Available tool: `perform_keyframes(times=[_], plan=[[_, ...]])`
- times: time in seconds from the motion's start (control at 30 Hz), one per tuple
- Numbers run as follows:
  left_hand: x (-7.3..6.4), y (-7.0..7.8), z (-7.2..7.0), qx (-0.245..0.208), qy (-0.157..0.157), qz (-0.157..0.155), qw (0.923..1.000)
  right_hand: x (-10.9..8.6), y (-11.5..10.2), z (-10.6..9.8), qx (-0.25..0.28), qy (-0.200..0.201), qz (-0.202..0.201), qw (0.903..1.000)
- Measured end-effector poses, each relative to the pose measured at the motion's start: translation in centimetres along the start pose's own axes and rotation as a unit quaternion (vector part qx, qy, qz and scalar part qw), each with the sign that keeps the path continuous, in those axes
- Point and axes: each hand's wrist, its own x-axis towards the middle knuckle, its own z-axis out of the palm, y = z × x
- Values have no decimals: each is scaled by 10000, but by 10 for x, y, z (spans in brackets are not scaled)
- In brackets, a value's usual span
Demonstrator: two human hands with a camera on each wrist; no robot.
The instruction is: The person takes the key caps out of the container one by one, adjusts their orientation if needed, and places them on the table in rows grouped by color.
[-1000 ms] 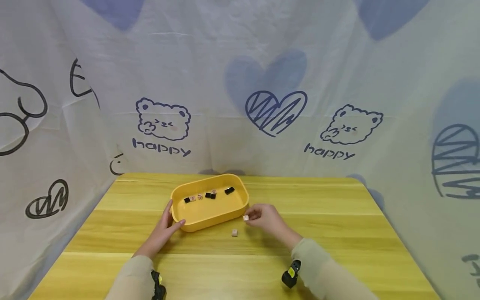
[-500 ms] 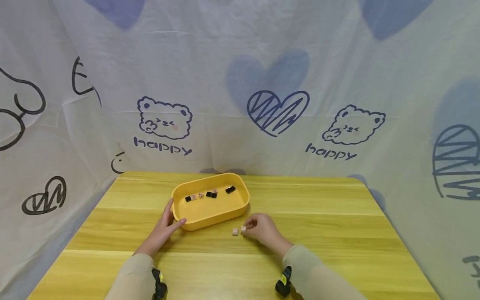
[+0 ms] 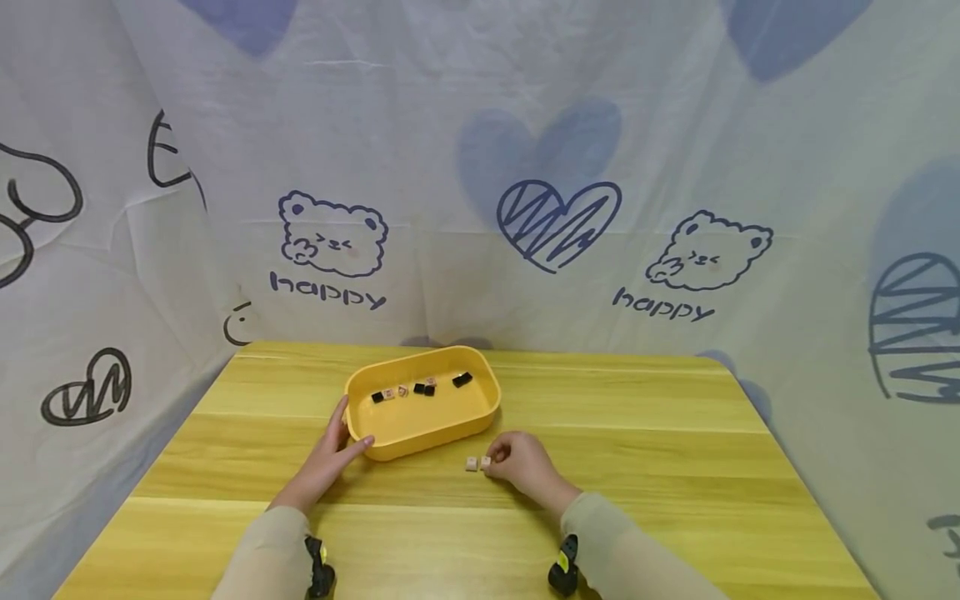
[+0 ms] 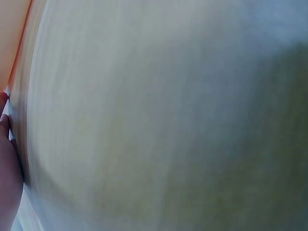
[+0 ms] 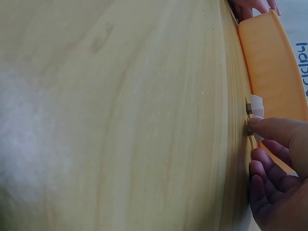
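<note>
My left hand (image 3: 321, 468) holds the left end of a yellow tray (image 3: 431, 435), thumb over the near rim and fingers along the outer side. My right hand (image 3: 525, 471) pinches a small pale keycap (image 3: 485, 462) between thumb and forefinger, down at the table in front of the tray's right corner. Just left of it sits a second pale keycap (image 3: 471, 464), with a narrow gap between them. In the right wrist view that keycap (image 5: 257, 105) stands beyond the thumb tip, while the pinched one is mostly hidden by the fingers. Only part of the left hand (image 4: 8, 173) shows in the left wrist view.
Inside the tray lie several small black keycaps (image 3: 462, 379) and pale keycaps (image 3: 388, 393), loosely lined along the far side. The yellow wood-grain table (image 3: 645, 467) extends to the right and in front. A white printed cloth (image 3: 450, 275) hangs behind and at the sides.
My right hand has moved down and slightly left from beside the tray's corner, bringing its keycap to the table next to the other. The left hand stays on the tray.
</note>
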Motion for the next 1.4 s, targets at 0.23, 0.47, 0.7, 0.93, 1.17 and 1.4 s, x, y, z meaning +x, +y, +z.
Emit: perform_keyframes(times=[0.23, 0.47, 0.7, 0.93, 1.17, 1.4], plan=[[1, -1, 0, -13, 1, 21, 10000, 0, 1, 2, -132, 14, 4, 9999], [1, -2, -1, -52, -11, 26, 10000, -1, -3, 2, -118, -38, 59, 9999], [1, 1, -1, 45, -18, -42, 10000, -2, -9, -1, -167, -97, 110, 9998], [0, 4, -1, 90, -39, -121, 9999, -3, -12, -5, -89, -124, 123, 9998], [-1, 1, 0, 212, 48, -81, 9997, -5, -27, -16, 126, -134, -280, 9994], [1, -1, -1, 283, 32, -16, 9996, 7, -56, -31, 128, -202, -809, 9964]])
